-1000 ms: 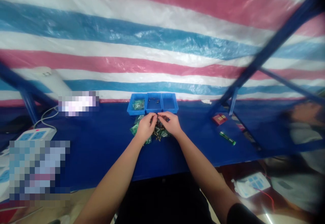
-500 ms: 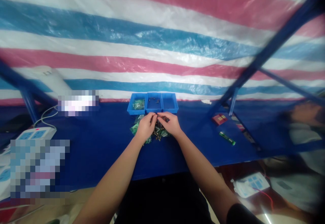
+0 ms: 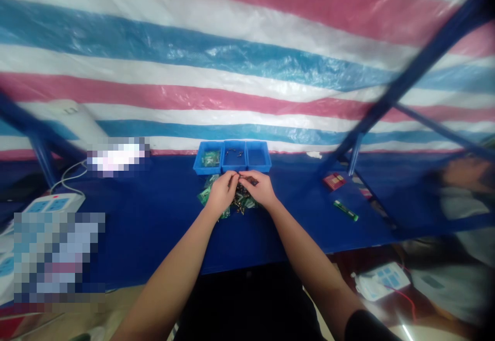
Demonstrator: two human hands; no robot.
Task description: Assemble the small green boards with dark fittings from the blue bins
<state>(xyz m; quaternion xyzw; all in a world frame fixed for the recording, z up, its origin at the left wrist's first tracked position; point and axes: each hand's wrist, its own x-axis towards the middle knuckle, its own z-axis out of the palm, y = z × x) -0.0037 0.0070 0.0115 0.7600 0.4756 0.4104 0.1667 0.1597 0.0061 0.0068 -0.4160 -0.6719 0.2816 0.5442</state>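
Observation:
My left hand (image 3: 221,191) and my right hand (image 3: 260,186) meet over a pile of small parts, fingertips pinched close together. Whatever lies between the fingers is too small and covered to name. Under them spreads the pile, with green packets or boards (image 3: 207,192) on the left and small dark and brass-coloured metal pieces (image 3: 240,206) in the middle. Just beyond my hands stand three joined blue bins. The left bin (image 3: 197,167) holds green pieces, the middle bin (image 3: 234,167) a few small metal pieces, and the right bin (image 3: 258,161) shows its bare bottom.
On the blue table (image 3: 154,232), a red box (image 3: 334,180) and a green tube-like pack (image 3: 345,210) lie to the right. A white power strip (image 3: 54,204) with cables is at left. Blue frame bars (image 3: 371,109) slant on both sides. Another person (image 3: 464,181) sits far right, blurred.
Almost nothing differs. Both hands stay pinched together over the pile, and the whole view has shifted very slightly.

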